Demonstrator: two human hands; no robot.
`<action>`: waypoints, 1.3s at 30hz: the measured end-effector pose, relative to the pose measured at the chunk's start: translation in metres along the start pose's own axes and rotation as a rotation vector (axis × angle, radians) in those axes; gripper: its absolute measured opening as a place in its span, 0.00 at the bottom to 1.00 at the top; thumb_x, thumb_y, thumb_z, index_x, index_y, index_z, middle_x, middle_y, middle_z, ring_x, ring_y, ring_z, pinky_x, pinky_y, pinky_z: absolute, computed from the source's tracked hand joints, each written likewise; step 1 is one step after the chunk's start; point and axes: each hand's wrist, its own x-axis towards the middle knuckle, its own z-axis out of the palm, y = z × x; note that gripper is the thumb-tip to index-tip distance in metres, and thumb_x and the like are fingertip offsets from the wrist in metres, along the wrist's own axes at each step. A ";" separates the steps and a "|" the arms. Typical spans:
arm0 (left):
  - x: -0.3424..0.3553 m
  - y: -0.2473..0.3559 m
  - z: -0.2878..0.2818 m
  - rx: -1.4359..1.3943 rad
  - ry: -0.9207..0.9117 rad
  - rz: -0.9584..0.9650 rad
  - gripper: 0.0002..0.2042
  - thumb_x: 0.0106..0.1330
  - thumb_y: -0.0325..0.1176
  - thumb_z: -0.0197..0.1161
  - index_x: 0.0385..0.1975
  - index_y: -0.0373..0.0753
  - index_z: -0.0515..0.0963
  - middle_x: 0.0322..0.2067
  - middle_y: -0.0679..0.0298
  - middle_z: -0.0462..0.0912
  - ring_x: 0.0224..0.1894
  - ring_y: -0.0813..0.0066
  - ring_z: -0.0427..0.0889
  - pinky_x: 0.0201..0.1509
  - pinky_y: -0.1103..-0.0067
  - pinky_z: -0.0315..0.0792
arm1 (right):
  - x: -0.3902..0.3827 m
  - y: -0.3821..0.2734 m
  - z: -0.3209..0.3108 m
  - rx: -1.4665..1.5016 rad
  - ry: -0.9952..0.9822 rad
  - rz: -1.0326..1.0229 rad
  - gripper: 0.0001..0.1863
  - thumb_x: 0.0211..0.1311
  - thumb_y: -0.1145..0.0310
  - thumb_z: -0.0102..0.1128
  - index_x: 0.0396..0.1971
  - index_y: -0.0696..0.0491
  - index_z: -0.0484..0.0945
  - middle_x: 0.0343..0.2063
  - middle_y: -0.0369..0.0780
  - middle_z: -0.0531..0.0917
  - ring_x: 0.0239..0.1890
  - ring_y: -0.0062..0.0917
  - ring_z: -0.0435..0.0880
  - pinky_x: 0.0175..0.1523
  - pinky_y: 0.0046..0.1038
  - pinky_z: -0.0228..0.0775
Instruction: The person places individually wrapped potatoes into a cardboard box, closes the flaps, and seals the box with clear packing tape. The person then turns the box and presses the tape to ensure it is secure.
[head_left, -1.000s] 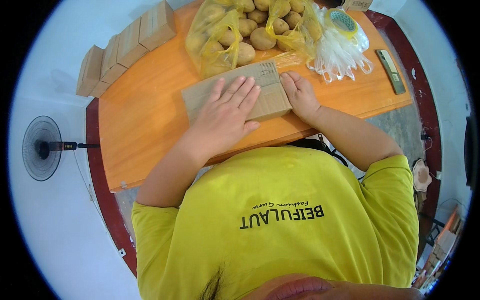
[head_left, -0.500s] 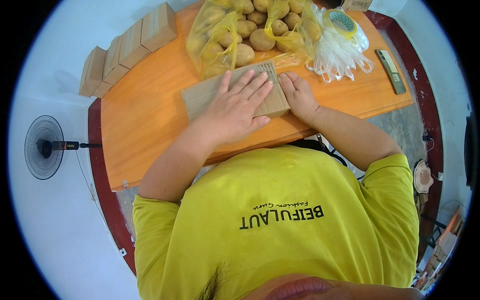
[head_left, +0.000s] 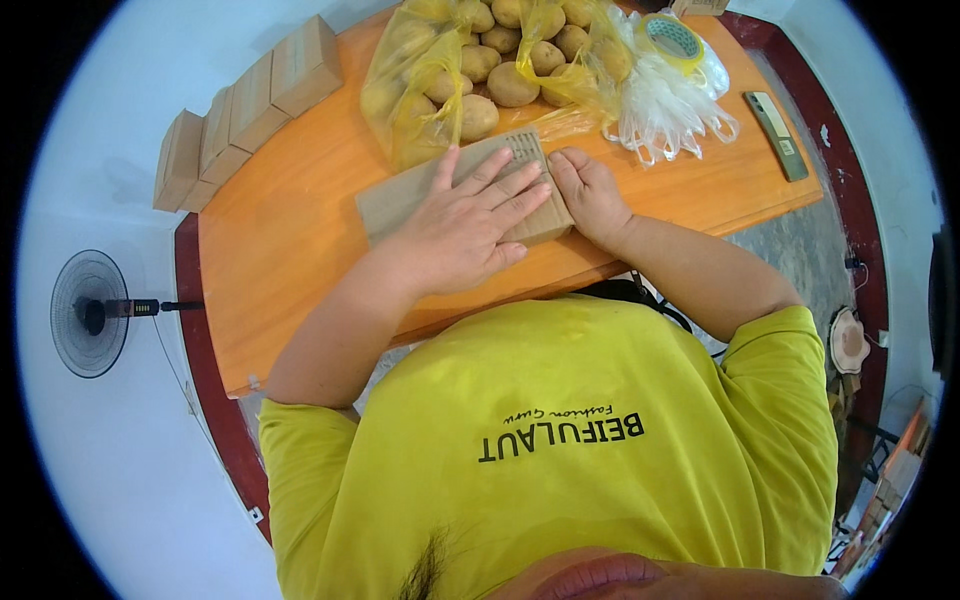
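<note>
Head view: a brown cardboard carton (head_left: 405,197) is lying flat on the orange tabletop (head_left: 285,255), near the edge closest to the wearer. Clock positions are being read from the carton's centre. The left hand (head_left: 455,225) is bearing on the upper face, palm down, its fingers spreading well apart and gripping nothing. The right hand (head_left: 597,203) is bracing the short end at 3 o'clock with curled fingers; whether they are pinching the board cannot be told.

A yellow plastic bag (head_left: 385,105) holding potatoes (head_left: 512,85) is sitting at 12 o'clock, just beyond the carton. White plastic bags (head_left: 655,125) and a tape roll (head_left: 686,63) are lying at 2 o'clock; a row of cartons (head_left: 255,105) is standing at 10 o'clock.

Handling, by judgement: the carton is probably behaving as light and fairly stiff, dry rather than slippery, with broad faces liable to dent. Sound holds are lying at the short ends, 3 and 9 o'clock, near the corners.

Against the frame from one second ago, the left fingers are spreading wider and reaching closer to the 3 o'clock end; the right hand is keeping its place.
</note>
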 end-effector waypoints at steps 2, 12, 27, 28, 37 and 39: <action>0.001 -0.001 -0.003 0.006 -0.003 0.015 0.33 0.66 0.49 0.57 0.70 0.50 0.57 0.71 0.64 0.55 0.75 0.57 0.47 0.73 0.46 0.37 | 0.000 -0.001 -0.001 -0.006 -0.008 0.000 0.14 0.73 0.64 0.48 0.38 0.60 0.76 0.29 0.51 0.81 0.33 0.38 0.79 0.41 0.33 0.72; 0.013 -0.006 -0.015 -0.112 -0.050 -0.013 0.31 0.63 0.51 0.61 0.65 0.50 0.62 0.71 0.58 0.54 0.75 0.51 0.46 0.74 0.48 0.37 | -0.001 -0.010 -0.002 0.080 -0.030 0.115 0.14 0.73 0.62 0.48 0.39 0.59 0.77 0.30 0.42 0.81 0.35 0.27 0.78 0.43 0.29 0.71; 0.030 0.002 0.000 -0.163 0.294 -0.074 0.38 0.43 0.47 0.73 0.57 0.42 0.68 0.60 0.57 0.67 0.61 0.49 0.64 0.65 0.58 0.58 | 0.004 -0.011 -0.009 0.509 -0.117 0.532 0.12 0.72 0.60 0.52 0.46 0.52 0.76 0.31 0.33 0.80 0.29 0.18 0.77 0.28 0.23 0.68; 0.027 0.003 -0.003 -0.143 0.324 -0.068 0.38 0.43 0.46 0.74 0.56 0.43 0.68 0.59 0.58 0.68 0.60 0.50 0.65 0.65 0.58 0.59 | 0.003 -0.026 -0.007 0.537 -0.108 0.543 0.12 0.72 0.59 0.53 0.44 0.52 0.77 0.31 0.33 0.80 0.28 0.17 0.77 0.28 0.22 0.67; 0.011 0.013 -0.051 -0.223 0.967 0.075 0.37 0.43 0.45 0.75 0.55 0.39 0.69 0.53 0.55 0.70 0.55 0.51 0.68 0.62 0.57 0.62 | 0.028 -0.143 -0.035 0.016 -0.067 -0.216 0.16 0.67 0.60 0.59 0.29 0.60 0.78 0.41 0.45 0.79 0.45 0.32 0.77 0.49 0.28 0.70; 0.009 0.016 -0.052 -0.216 1.145 0.098 0.35 0.42 0.47 0.75 0.52 0.41 0.73 0.50 0.57 0.73 0.48 0.50 0.72 0.58 0.54 0.63 | 0.031 -0.165 -0.035 -0.055 -0.082 -0.313 0.17 0.64 0.60 0.63 0.25 0.60 0.77 0.46 0.48 0.77 0.50 0.35 0.76 0.50 0.30 0.71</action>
